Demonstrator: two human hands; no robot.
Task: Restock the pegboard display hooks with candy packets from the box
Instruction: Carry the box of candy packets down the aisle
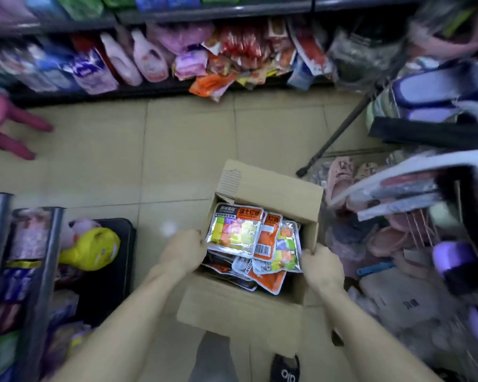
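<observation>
An open brown cardboard box (pixel 271 194) — heaped with shiny orange-labelled candy packets (pixel 235 230) — is gripped at its sides by the left hand (pixel 184 250) and the right hand (pixel 322 264).

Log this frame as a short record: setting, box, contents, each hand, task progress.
setting: shop aisle, tiled floor, stocked shelves ahead
box: open cardboard box, flaps up, held above the floor
contents: candy packets piled loosely, silver and orange, coloured cubes showing
left hand: grips the box's left edge
right hand: grips the box's right edge
pegboard hooks: not clearly in view
progress: no packet in either hand; restocking not yet begun in this frame
</observation>
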